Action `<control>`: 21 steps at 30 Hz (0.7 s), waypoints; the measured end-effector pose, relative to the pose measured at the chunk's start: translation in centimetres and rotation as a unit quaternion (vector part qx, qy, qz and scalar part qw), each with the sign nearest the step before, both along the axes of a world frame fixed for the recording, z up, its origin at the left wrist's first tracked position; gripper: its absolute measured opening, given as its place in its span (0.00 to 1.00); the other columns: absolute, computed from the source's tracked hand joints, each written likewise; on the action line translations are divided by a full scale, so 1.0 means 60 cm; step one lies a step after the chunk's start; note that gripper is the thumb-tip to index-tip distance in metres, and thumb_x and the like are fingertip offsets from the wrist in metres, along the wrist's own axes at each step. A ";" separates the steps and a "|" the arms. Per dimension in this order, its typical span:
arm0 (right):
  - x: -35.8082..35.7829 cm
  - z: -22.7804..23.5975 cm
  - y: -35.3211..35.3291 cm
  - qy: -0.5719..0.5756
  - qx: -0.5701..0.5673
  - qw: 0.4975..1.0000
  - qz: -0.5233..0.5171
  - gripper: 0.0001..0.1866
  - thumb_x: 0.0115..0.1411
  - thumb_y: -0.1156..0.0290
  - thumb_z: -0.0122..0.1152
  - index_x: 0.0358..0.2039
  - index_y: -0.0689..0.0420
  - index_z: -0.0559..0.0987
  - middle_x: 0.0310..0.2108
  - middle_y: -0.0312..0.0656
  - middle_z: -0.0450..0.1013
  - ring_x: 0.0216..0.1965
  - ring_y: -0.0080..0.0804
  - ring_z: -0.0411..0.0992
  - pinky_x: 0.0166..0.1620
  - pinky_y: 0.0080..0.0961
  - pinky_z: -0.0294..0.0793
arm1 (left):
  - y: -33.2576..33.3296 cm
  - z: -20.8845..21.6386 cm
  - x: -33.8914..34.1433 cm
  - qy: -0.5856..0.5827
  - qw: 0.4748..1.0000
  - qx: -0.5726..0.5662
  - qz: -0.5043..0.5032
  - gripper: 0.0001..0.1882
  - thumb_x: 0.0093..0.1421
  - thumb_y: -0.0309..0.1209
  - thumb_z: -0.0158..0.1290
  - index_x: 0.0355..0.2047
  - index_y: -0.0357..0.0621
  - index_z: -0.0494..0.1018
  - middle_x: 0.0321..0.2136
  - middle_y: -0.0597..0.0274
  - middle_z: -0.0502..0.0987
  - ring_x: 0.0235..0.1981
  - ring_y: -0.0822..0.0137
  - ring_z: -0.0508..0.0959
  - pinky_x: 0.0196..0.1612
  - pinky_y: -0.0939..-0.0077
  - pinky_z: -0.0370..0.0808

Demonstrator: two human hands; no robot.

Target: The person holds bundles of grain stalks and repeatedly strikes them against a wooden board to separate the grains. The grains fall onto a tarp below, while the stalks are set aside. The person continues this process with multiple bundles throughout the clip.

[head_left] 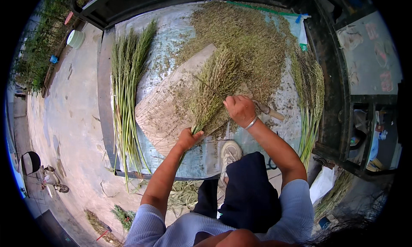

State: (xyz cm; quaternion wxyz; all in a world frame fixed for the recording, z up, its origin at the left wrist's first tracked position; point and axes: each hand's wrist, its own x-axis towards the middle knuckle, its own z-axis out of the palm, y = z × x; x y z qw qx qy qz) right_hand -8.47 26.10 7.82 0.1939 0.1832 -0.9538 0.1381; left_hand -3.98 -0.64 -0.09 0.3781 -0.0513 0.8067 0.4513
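Observation:
My left hand [189, 139] is closed round the stalks of a bunch of green-brown seed heads [216, 75]. The bunch fans out away from me over a pale, ridged board [165, 94] strewn with loose seed. My right hand [240, 110] is closed on a thin dark rod [207, 85], which slants across the seed heads. Beside that hand, a wooden handle [274, 114] shows; whether it joins the rod, I cannot tell. A thick layer of threshed seed [249, 37] covers the sheet beyond the board.
Long-stalked bunches [128, 84] lie left on the pale sheet [171, 28], with darker bunches [309, 88] right. A dark metal frame [332, 75] borders the far and right sides. My shoe [231, 152] rests at the near edge. A pale green bucket [76, 39] stands far left.

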 end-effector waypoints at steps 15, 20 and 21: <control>-0.069 -0.007 0.055 -0.107 0.065 0.984 -0.125 0.10 0.53 0.67 0.56 0.25 0.56 0.65 0.12 0.42 0.67 0.17 0.42 0.70 0.19 0.37 0.68 | 0.018 0.074 -0.038 0.103 0.942 -0.288 -0.138 0.22 0.51 0.46 0.56 0.30 0.36 0.73 0.27 0.43 0.76 0.32 0.45 0.76 0.36 0.56 0.72; 0.071 -0.049 -0.091 -0.152 0.017 0.986 0.062 0.12 0.54 0.65 0.57 0.25 0.56 0.65 0.13 0.43 0.67 0.18 0.43 0.70 0.21 0.39 0.68 | 0.028 0.060 -0.044 0.154 0.927 -0.314 -0.132 0.17 0.54 0.43 0.53 0.29 0.38 0.72 0.26 0.43 0.76 0.30 0.45 0.77 0.34 0.54 0.73; 0.055 -0.081 -0.063 -0.175 0.008 0.984 0.041 0.12 0.54 0.66 0.57 0.25 0.56 0.65 0.13 0.43 0.68 0.18 0.44 0.70 0.21 0.39 0.68 | 0.016 0.060 -0.042 0.160 0.921 -0.328 -0.136 0.16 0.54 0.41 0.53 0.29 0.38 0.71 0.26 0.44 0.76 0.30 0.45 0.77 0.33 0.54 0.73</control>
